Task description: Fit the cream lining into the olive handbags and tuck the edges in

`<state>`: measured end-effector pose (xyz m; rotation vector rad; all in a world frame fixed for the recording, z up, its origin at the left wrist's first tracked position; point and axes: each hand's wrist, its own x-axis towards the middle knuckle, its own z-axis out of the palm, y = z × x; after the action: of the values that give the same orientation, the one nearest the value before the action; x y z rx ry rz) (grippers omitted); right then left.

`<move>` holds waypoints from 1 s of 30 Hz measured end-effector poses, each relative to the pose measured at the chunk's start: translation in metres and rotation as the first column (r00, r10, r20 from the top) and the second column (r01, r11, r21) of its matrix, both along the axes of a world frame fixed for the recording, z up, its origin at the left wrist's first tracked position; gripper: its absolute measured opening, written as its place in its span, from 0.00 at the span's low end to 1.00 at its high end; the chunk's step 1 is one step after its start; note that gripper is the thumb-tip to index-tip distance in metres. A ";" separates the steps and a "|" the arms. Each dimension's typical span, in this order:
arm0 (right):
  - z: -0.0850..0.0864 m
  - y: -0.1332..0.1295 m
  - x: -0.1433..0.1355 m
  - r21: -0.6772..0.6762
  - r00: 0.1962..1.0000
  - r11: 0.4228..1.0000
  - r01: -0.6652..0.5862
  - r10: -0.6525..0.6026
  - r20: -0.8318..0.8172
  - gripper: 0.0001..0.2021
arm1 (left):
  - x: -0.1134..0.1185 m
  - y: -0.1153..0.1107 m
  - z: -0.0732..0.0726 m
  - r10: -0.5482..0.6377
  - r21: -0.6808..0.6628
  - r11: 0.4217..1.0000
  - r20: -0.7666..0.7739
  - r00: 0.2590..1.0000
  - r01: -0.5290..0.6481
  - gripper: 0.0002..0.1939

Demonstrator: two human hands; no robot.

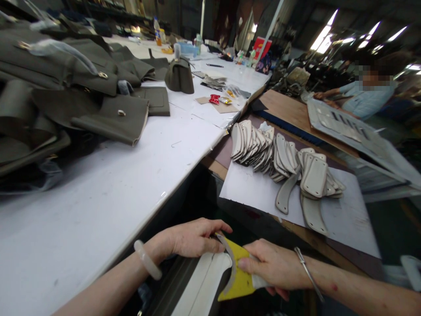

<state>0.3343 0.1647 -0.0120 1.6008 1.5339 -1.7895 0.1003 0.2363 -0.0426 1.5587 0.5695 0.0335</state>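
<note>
A yellow tool (241, 281) with a curved, crescent-shaped edge is gripped in my right hand (268, 263), thumb on its face. Its curved edge lies beside the rounded end of a long whitish strip (200, 285), which slants toward the bottom of the view over dark material (171, 281). My left hand (199, 237) rests at the top of that strip, thumb near its rounded end and index finger stretched out past the tool's upper tip. The fingers of my left hand are apart.
Dark bag pieces (98, 109) pile on the white table (131, 175) at left. Curved pale pieces (253, 145) lie stacked on a side table's white sheet (246, 188) at right. A person (368, 96) works beyond a tilted board (348, 127).
</note>
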 end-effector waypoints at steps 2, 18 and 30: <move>-0.002 -0.002 -0.002 -0.028 1.000 0.999 0.019 -0.019 0.007 0.14 | 0.000 0.000 -0.001 0.001 0.036 0.999 -0.007 1.000 -0.001 0.25; -0.017 -0.032 -0.023 -0.180 0.951 0.934 0.308 -0.309 0.023 0.15 | -0.002 -0.001 -0.007 0.023 0.121 0.992 0.023 0.999 -0.025 0.28; -0.030 -0.048 -0.066 -0.167 0.839 0.841 0.514 -0.534 -0.103 0.28 | -0.003 -0.009 -0.011 0.153 -0.176 0.975 0.082 0.985 -0.136 0.35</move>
<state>0.2678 0.1165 -0.0425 1.9981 1.0488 -2.2788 0.0969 0.2277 -0.0535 1.3410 0.5940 0.1654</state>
